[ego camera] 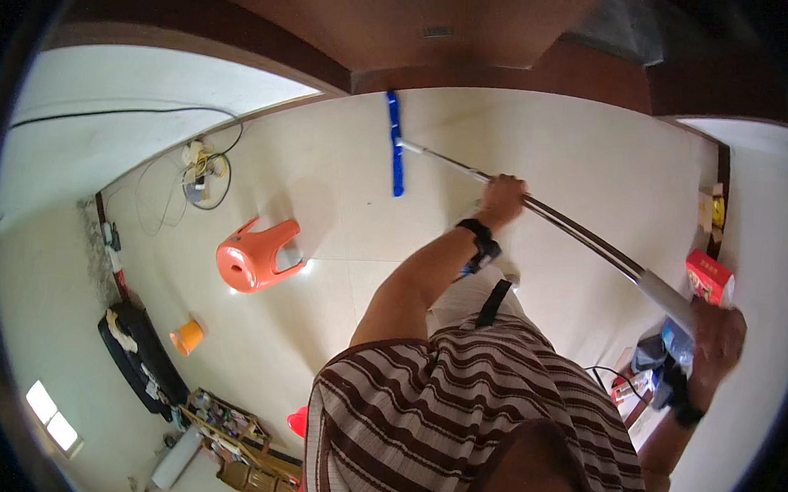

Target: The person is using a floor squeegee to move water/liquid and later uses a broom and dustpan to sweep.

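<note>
A flat mop with a blue head (396, 144) lies against the tiled floor near the dark wooden furniture at the top. Its metal pole (582, 238) runs down to the right across the view. Around the middle of the pole is my left hand (501, 201), its fingers closed. My right hand (717, 342) grips the thick grey handle end at the right. Both wrists bear dark bands.
An orange plastic stool (258, 256) stands to the left, with an orange bucket (187, 337) below it. Tangled cables (206, 172) lie by the left wall. A black sofa (143, 360) is at lower left. A red box (709, 278) and bags (667, 343) sit along the right wall.
</note>
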{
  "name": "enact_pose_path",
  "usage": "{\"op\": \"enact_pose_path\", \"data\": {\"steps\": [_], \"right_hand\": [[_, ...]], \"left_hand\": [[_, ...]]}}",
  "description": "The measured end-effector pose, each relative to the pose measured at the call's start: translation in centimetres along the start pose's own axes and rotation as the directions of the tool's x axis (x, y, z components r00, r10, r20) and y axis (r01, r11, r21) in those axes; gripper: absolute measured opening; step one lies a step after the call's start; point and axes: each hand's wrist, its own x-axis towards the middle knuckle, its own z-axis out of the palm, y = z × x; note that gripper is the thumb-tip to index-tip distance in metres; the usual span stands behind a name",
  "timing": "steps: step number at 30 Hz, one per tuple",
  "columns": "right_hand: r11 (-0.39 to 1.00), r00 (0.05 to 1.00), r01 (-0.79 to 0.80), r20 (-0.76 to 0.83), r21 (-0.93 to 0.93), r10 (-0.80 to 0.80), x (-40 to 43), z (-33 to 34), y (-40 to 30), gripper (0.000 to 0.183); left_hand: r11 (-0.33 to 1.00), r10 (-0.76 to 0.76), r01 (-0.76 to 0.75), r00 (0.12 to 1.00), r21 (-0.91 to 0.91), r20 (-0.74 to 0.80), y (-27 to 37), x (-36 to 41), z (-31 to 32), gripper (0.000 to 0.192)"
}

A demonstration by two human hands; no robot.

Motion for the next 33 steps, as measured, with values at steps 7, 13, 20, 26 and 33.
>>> {"op": "enact_pose_path", "data": {"steps": [7,13,20,26,33], "right_hand": [[0.919,0.943,0.220,0.169,0.326,-0.286,-4.8,4.2,-5.1,0.030],[0.927,0.955,0.188,0.158,0.325,-0.249,-2.9,11.0,-0.4,0.036],[0.901,0.948,0.272,-0.253,0.338,-0.191,-11.9,6.0,4.8,0.036],[0.879,0.826,0.353,-0.548,0.321,-0.131,-29.2,1.3,7.7,0.032],[0.937,0.672,0.318,-0.731,0.147,-0.114,-44.2,-1.7,0.6,0.030]], "left_hand": [[0.966,0.190,-0.166,0.976,-0.198,0.108,4.4,-0.8,-1.9,0.004],[0.994,0.050,-0.055,0.997,-0.093,-0.062,-1.9,-0.5,-3.7,0.006],[0.959,0.277,-0.282,0.920,-0.020,0.276,2.3,-0.7,2.2,0.007],[0.833,0.552,-0.526,0.773,-0.170,0.312,9.3,-9.8,12.1,0.008],[0.712,0.698,-0.581,0.524,-0.394,0.488,23.0,-22.6,15.0,0.007]]}}
